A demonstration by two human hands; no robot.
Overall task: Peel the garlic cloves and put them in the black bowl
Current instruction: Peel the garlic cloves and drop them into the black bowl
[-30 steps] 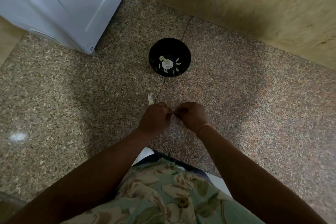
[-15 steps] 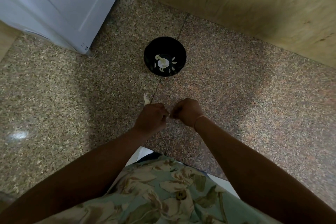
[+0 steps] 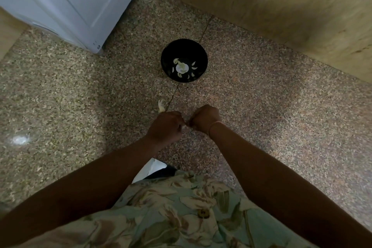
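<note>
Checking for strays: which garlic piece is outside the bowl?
The pale piece just beyond the left hand; the other pieces lie inside the black bowl.

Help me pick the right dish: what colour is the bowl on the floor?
The bowl is black, with pale garlic pieces inside; the head view shows it.

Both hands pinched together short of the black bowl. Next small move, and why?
Probably pull the skin apart with the fingertips. The left hand and right hand both pinch a small pale garlic clove between them, well short of the black bowl, which holds peeled cloves. Whether the skin is off cannot be told.
</note>
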